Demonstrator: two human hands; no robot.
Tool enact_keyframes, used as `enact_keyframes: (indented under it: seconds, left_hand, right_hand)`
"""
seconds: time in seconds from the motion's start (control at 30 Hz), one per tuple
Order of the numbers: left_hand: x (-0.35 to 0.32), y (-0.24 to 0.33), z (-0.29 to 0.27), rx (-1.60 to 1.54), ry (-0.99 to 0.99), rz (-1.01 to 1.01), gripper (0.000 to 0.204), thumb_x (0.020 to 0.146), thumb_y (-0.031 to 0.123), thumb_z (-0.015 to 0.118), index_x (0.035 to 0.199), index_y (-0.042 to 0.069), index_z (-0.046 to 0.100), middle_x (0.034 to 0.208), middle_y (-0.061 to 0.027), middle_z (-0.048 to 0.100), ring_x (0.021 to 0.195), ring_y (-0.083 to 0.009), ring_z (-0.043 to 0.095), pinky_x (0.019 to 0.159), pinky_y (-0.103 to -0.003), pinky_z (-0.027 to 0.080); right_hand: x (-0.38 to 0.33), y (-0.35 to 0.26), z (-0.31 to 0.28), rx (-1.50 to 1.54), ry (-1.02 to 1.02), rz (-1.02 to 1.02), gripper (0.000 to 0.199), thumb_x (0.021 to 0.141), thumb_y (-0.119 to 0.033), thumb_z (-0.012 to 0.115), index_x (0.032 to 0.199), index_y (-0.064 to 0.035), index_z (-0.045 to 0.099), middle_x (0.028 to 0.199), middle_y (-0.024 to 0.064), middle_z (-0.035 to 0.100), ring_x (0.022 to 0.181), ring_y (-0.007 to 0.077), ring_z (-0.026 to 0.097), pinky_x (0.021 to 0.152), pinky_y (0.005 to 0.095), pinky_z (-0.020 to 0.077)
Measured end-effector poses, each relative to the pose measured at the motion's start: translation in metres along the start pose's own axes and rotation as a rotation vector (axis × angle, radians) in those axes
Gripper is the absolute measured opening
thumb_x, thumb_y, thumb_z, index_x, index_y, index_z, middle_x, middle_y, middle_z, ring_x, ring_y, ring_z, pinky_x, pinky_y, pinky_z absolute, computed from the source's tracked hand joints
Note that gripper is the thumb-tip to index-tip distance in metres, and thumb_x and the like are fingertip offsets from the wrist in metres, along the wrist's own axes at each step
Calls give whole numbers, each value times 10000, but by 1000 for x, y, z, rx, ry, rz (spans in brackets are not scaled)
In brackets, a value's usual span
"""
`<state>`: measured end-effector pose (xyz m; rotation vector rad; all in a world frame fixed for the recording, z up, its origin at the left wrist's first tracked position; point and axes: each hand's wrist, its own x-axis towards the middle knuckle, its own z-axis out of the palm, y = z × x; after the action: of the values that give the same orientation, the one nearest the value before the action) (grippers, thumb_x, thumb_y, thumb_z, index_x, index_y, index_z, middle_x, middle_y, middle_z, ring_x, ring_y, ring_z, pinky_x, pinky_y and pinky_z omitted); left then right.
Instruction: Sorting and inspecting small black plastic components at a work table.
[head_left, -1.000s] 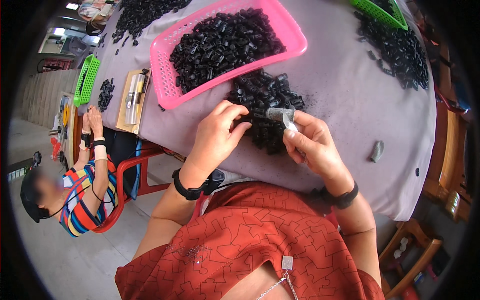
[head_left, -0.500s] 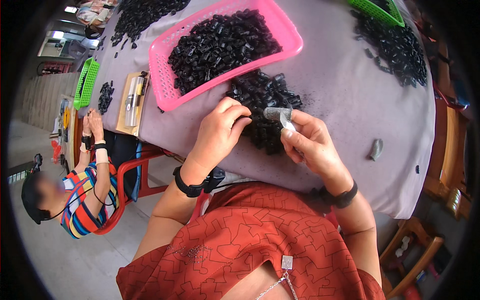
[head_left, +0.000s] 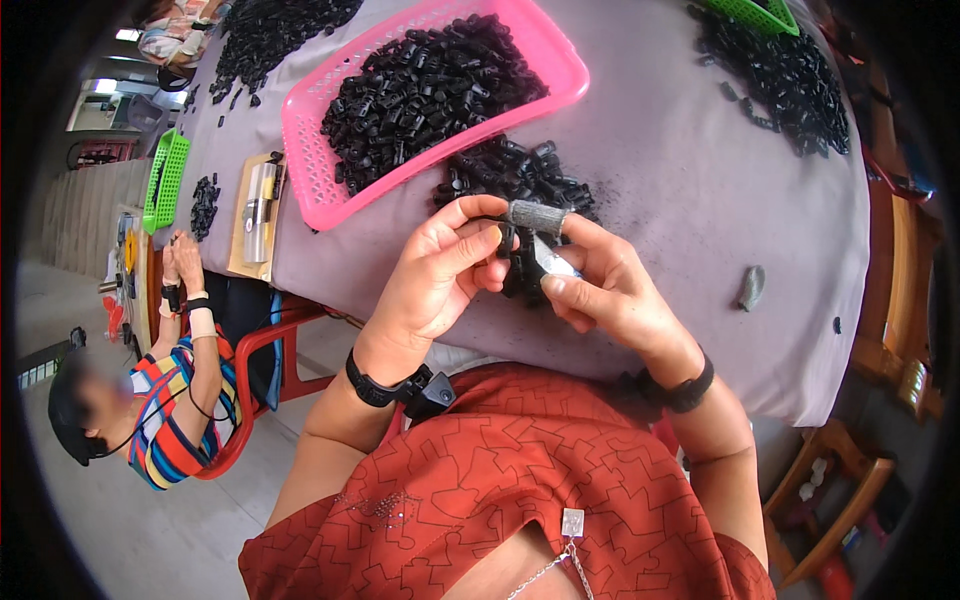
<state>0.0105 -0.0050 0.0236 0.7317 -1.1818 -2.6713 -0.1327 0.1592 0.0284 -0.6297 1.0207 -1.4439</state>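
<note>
My left hand (head_left: 432, 272) is closed, pinching a small black plastic piece (head_left: 507, 239) between thumb and fingertips. Facing it, my right hand (head_left: 622, 295) grips a small knife blade (head_left: 552, 261) between thumb and fingers, the pale metal pointing up toward the black piece. Over the tip of my right index finger sits a grey finger sleeve (head_left: 538, 217), reaching across to my left fingertips. Whether the blade touches the piece I cannot tell. Just beyond my hands lies a heap of black plastic pieces (head_left: 515, 175), partly hidden by my fingers.
A pink basket (head_left: 570, 75) full of black pieces stands beyond the heap. Green baskets (head_left: 166, 185) and other black heaps (head_left: 790, 85) lie toward the table's sides. A grey sleeve-like piece (head_left: 751, 288) rests at right. On the left sits another person (head_left: 180, 400), hands at the table edge.
My left hand has turned and risen slightly, bringing the black piece into view against my right finger sleeve. The right hand has shifted left, so both hands now meet.
</note>
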Motion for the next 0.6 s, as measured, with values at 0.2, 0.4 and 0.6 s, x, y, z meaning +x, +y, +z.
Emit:
enact_keyframes:
  seconds: [0.2,0.4,0.6]
  left_hand:
    - [4,-9,1,-145,-64,-93,311,928,112,614,1223,64,530,936,-53,628,694,-85,604,601,-182,508]
    - [4,-9,2,-177,-105,-113,307,945,107,597,1244,70,537,916,-63,645,681,-104,618,589,-223,536]
    - [3,-9,1,-217,-149,-134,340,940,99,600,1270,62,526,954,-79,645,687,-111,619,592,-227,540]
  right_hand:
    - [-1,4,-1,-23,-80,-17,578,907,-136,640,1416,-45,380,703,-8,530,557,41,452,492,198,362]
    - [-1,2,2,-31,-64,12,559,910,-124,634,1409,-43,395,708,-7,537,554,45,448,491,203,362]
    - [0,3,-2,9,-109,44,523,916,-123,628,1388,-30,423,715,-9,540,540,44,441,487,199,364]
